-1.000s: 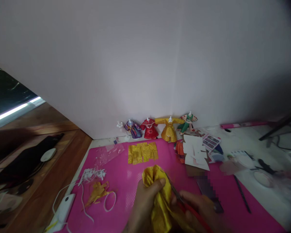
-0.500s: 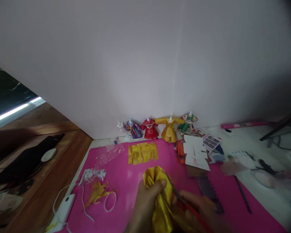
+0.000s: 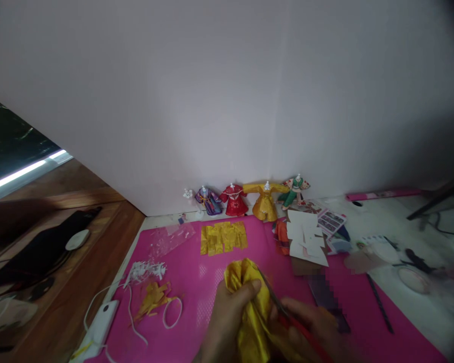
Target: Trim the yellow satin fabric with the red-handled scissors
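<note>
Four doll garments (image 3: pixel 249 200) are standing along the wall. Flat gold sheets (image 3: pixel 223 237), white paper pieces (image 3: pixel 305 237), gold scraps (image 3: pixel 152 299) and a white ring (image 3: pixel 173 312) are lying on the pink mat (image 3: pixel 196 272).

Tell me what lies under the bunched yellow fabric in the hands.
Around the yellow fabric, the pink mat shows. The left hand and right hand cover its lower part, so what lies directly beneath cannot be seen.

No legible txt, labels or nos. anywhere.
</note>
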`<action>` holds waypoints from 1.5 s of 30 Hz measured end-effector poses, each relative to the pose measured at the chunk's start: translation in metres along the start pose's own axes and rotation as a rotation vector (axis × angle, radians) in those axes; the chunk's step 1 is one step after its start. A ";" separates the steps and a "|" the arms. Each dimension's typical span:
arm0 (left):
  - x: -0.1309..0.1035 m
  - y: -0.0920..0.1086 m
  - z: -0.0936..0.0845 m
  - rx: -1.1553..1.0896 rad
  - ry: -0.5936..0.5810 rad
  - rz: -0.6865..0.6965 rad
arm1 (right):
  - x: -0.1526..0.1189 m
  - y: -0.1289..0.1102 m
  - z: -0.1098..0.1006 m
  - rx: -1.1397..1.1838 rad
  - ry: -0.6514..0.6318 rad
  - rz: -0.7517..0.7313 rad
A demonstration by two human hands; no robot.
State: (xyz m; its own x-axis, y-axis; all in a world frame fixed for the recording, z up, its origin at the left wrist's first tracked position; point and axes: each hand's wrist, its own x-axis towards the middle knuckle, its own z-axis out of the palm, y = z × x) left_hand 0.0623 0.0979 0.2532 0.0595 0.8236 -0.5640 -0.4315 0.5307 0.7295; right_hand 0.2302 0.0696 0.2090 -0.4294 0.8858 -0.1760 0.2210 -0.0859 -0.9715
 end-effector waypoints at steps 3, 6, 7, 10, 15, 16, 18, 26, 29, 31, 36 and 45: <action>0.000 0.000 0.000 0.002 -0.007 0.007 | 0.001 -0.001 0.000 0.008 -0.005 0.009; 0.001 -0.001 0.000 0.019 0.002 0.033 | 0.001 -0.004 0.000 0.037 -0.009 -0.002; 0.001 -0.001 -0.001 0.019 0.004 0.037 | 0.001 -0.004 -0.001 0.038 -0.010 -0.005; 0.001 -0.002 -0.002 0.005 0.011 0.033 | 0.001 -0.005 -0.002 -0.001 -0.017 -0.006; 0.002 -0.001 -0.004 0.007 0.002 0.039 | 0.001 -0.003 -0.002 -0.071 -0.002 -0.038; 0.002 -0.001 -0.004 0.006 -0.002 0.040 | 0.002 -0.003 -0.002 -0.075 -0.001 -0.047; 0.003 0.000 -0.004 0.007 -0.006 0.045 | 0.002 -0.002 -0.002 -0.074 -0.009 -0.060; 0.000 0.002 -0.002 -0.005 -0.019 0.037 | 0.003 -0.002 -0.003 -0.030 -0.041 -0.107; 0.002 0.002 -0.003 -0.013 -0.050 0.027 | 0.003 -0.002 -0.003 -0.030 -0.042 -0.102; 0.005 0.000 -0.005 -0.025 -0.064 0.029 | 0.003 -0.002 -0.003 -0.027 -0.051 -0.096; 0.013 -0.005 -0.011 -0.054 -0.124 0.031 | 0.002 -0.001 -0.004 -0.073 -0.039 -0.092; 0.010 -0.002 -0.013 -0.055 -0.059 -0.009 | 0.002 0.002 -0.007 -0.071 -0.057 -0.127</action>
State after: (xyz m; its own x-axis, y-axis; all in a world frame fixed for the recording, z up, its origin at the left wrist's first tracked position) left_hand 0.0524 0.1025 0.2415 0.1157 0.8300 -0.5457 -0.4796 0.5278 0.7010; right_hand 0.2353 0.0745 0.2078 -0.5068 0.8597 -0.0630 0.2221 0.0597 -0.9732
